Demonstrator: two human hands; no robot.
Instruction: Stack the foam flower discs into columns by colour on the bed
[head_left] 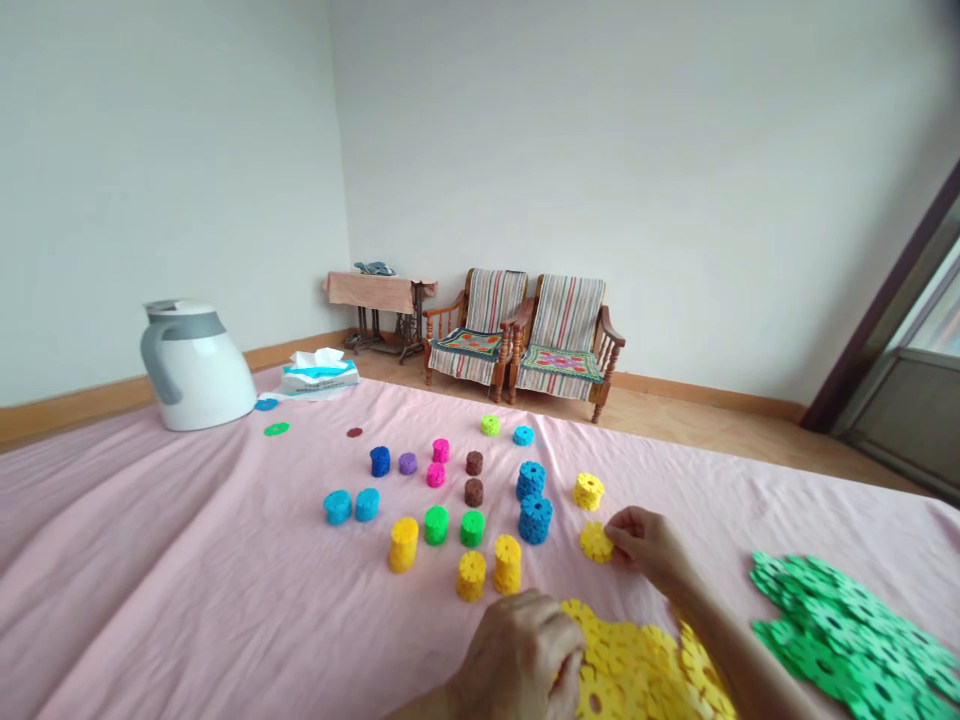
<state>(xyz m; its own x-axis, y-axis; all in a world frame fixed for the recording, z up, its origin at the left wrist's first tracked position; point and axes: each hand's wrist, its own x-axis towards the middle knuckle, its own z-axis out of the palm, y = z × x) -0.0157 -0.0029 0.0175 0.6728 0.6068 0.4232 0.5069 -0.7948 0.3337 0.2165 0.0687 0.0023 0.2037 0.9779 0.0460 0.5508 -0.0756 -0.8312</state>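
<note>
My right hand (pixel 645 547) rests its fingertips on a flat yellow flower-shaped plastic disc (pixel 596 542) lying on a pink sheet (pixel 187 520). My left hand (pixel 517 655) has curled fingers at the edge of a loose pile of yellow discs (pixel 637 670); whether they grip one is hidden. A pile of green discs (pixel 847 630) lies to the right. Short stacks of discs stand ahead of my hands, among them a yellow stack (pixel 507 564), a blue stack (pixel 535 519) and a green stack (pixel 472 528).
Several more stacks in cyan, magenta, brown and purple stand farther out. A white jug (pixel 196 365) and a tissue box (pixel 319 375) stand at the sheet's far left. Beyond are two wooden armchairs (pixel 521 335) and a small table (pixel 379 300).
</note>
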